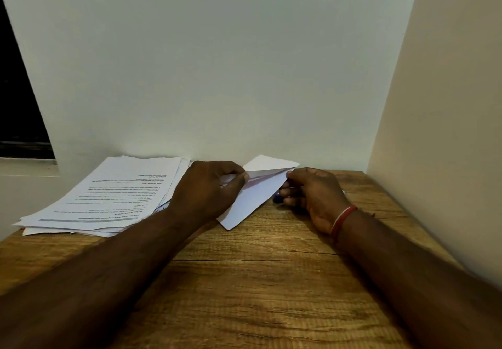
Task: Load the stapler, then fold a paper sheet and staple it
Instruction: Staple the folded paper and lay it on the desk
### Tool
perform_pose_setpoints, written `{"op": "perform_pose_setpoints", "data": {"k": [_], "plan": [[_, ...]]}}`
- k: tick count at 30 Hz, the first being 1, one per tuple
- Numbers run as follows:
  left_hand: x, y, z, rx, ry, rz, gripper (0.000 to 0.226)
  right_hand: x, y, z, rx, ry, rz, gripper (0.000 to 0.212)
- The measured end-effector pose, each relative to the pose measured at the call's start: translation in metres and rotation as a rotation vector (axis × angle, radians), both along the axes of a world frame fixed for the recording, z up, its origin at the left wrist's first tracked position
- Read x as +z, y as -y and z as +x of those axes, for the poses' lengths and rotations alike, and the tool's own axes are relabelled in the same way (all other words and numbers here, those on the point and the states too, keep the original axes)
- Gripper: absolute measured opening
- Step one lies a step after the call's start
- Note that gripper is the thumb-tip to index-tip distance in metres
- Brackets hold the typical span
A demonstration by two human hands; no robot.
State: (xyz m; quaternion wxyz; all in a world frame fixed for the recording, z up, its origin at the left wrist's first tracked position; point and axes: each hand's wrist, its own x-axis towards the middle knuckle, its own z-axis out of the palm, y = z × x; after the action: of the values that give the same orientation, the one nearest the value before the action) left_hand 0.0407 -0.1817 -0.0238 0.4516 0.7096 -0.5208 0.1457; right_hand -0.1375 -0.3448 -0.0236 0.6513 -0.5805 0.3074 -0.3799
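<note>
A white paper sheet (258,194) is folded over on itself near the back of the wooden table (258,280), its upper flap raised toward the wall. My left hand (209,191) pinches the sheet's left side between thumb and fingers. My right hand (312,194) grips the right corner of the fold. A small dark blue object (277,199), possibly the stapler, peeks out under the paper beside my right fingers; most of it is hidden.
A loose stack of printed papers (108,196) lies at the back left of the table. A pale wall stands right behind the table, and a beige side wall (448,131) closes in on the right. A dark window (19,104) is at the far left.
</note>
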Motion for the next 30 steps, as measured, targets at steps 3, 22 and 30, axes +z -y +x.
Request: {"op": "perform_pose_setpoints", "data": {"k": [3, 22, 30], "plan": [[0.001, -0.001, 0.000, 0.010, 0.049, 0.021, 0.016, 0.000, -0.002, 0.000, 0.008, 0.006, -0.002, 0.017], [-0.004, 0.001, 0.014, -0.018, -0.232, 0.091, 0.088, 0.002, -0.002, -0.004, 0.074, 0.011, -0.139, 0.016], [0.000, -0.006, 0.028, -0.073, -0.829, -0.113, 0.095, 0.002, -0.002, -0.003, 0.119, 0.252, -0.076, 0.015]]}}
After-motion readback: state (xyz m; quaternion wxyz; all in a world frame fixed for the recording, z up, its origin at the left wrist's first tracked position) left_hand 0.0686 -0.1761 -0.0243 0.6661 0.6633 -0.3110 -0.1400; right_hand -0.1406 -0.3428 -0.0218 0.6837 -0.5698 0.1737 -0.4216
